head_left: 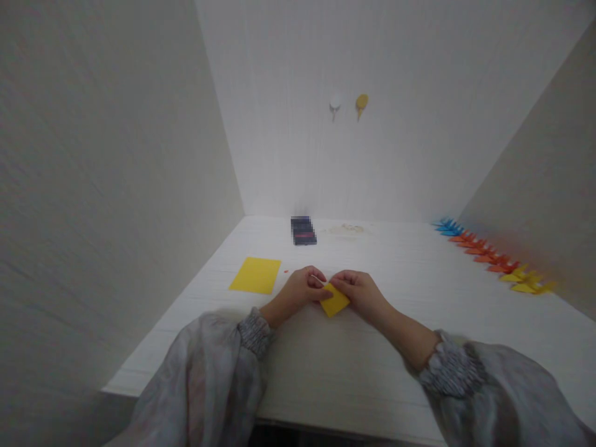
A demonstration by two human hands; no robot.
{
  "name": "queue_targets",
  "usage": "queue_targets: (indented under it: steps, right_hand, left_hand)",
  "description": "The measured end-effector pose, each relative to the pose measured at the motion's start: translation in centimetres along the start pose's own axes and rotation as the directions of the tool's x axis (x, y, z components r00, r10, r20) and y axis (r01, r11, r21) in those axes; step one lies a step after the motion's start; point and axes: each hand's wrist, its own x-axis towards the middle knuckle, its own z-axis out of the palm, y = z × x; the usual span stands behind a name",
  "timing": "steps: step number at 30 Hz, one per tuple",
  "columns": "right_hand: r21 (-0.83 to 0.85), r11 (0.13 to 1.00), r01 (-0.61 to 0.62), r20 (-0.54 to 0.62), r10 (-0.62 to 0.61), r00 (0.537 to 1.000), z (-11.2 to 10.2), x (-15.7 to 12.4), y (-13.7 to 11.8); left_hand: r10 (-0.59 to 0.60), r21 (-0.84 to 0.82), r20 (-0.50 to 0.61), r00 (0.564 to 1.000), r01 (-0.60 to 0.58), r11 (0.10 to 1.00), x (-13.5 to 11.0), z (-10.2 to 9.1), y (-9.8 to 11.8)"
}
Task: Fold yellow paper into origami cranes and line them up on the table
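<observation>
From where I'm standing, the fingers of the left hand hide the left corner of the folded yellow paper. The dark thing at the back of the worktop is just a blocky blur tbh, and that orange speck is way too tiny to identify. Both grey sleeves get cut off at the bottom.

Dim, greyish light in here. Back wall paler than the shaded left wall. Colours smear beside the folded paper row; dark object pixelated into blocks; sleeves stretched toward corners.
</observation>
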Motion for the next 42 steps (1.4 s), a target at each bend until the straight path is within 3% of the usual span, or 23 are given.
queue_targets:
  steps: [4, 14, 24, 35, 39, 42]
  right_hand:
    - [-0.006, 0.999, 0.034, -0.043, -0.034, 0.998, -0.2, 0.0, 0.0]
    - [0.028, 0.999, 0.031, -0.062, -0.029, 0.998, 0.0, 0.0, 0.1]
    - [0.185, 0.983, -0.016, 0.075, 0.002, 0.997, 0.3, 0.1, 0.0]
    - [0.251, 0.968, 0.005, 0.041, -0.016, 0.999, 0.2, -0.5, -1.0]
    - [0.206, 0.979, 0.007, 0.027, -0.013, 1.000, 0.1, -0.3, -0.9]
    - [0.195, 0.980, 0.043, -0.013, -0.041, 0.999, 0.0, -0.1, -0.8]
  left_hand:
    - [-0.015, -0.042, 0.073, 0.997, 0.018, 0.999, -0.2, 0.1, 0.3]
    - [0.010, -0.053, 0.106, 0.994, -0.005, 0.999, -0.3, 0.1, 0.3]
    - [0.023, -0.030, 0.026, 0.999, -0.022, 0.999, -0.3, 0.0, 0.1]
    - [0.028, -0.063, 0.083, 0.996, -0.022, 0.998, -0.3, 0.1, 0.3]
    - [0.026, -0.070, 0.066, 0.997, -0.021, 0.997, -0.4, 0.1, 0.4]
    - [0.031, -0.079, -0.008, 0.999, -0.031, 0.996, -0.3, 0.0, 0.5]
